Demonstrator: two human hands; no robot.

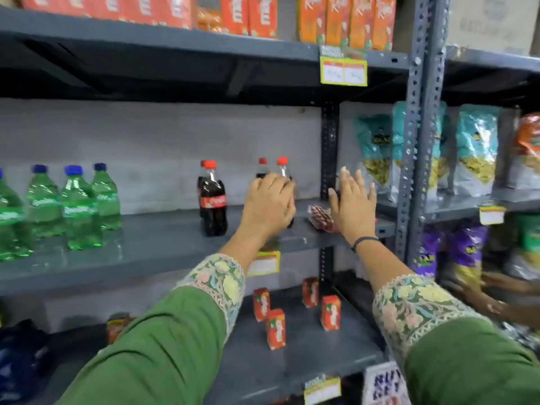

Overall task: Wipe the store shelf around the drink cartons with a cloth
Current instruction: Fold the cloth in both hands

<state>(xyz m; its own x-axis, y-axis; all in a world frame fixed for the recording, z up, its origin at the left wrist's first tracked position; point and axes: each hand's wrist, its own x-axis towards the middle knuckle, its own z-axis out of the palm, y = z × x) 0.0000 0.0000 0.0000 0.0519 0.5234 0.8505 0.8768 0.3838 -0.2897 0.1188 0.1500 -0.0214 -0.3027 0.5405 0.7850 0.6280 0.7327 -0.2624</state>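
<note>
My left hand (270,204) is wrapped around a dark cola bottle (283,168) with a red cap on the middle grey shelf (152,249). A second cola bottle (262,166) stands right behind it. My right hand (353,203) hovers open with fingers spread, just right of a crumpled red-and-white patterned cloth (321,219) lying on the shelf. Several small red drink cartons (276,328) stand upright on the lower shelf (309,363), below my forearms.
Another cola bottle (212,200) stands left of my hands, and green soda bottles (79,206) fill the shelf's left end. Orange juice cartons (344,21) line the top shelf. A perforated steel post (420,127) separates snack bags (476,147) on the right.
</note>
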